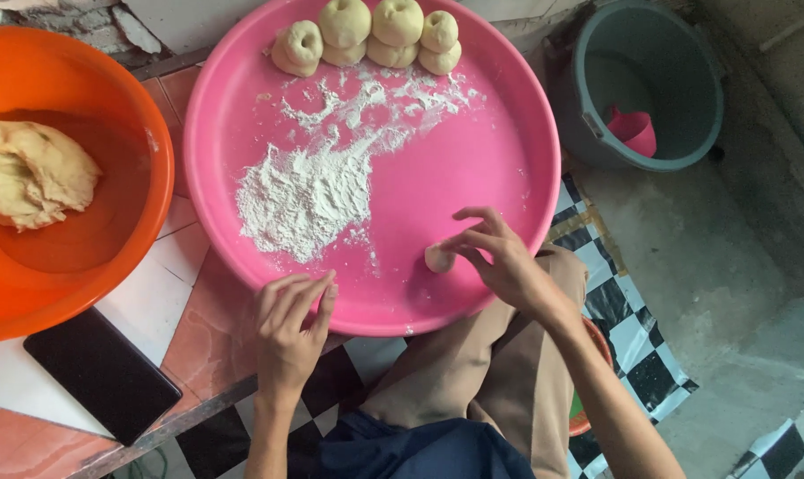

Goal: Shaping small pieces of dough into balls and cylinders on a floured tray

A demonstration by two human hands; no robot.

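The small dough piece (438, 258) sits on the pink tray (508, 133), near its close edge, and the right hand (500, 257) has its fingertips pinched lightly around it, so a narrow grip touching the dough rather than lifting it. Just left of that grip the left hand (291, 324) rests loosely curled on the tray's rim, holding nothing. Up and left of the fingers there's a spread of loose flour (304, 191), and the patch under the dough looks bare, so I'd guess it could stick to the plastic and tear when pulled. Also, the tray hangs over the tiled ledge (202, 333), and a hard press near the rim might tip it. Well beyond the grip, at the tray's far side, a row of finished dough rings (366, 35) could slide. Off left, an orange basin (109, 239) holds the dough lump (29, 173), with a dark phone (100, 372) nearby that flour could dust.
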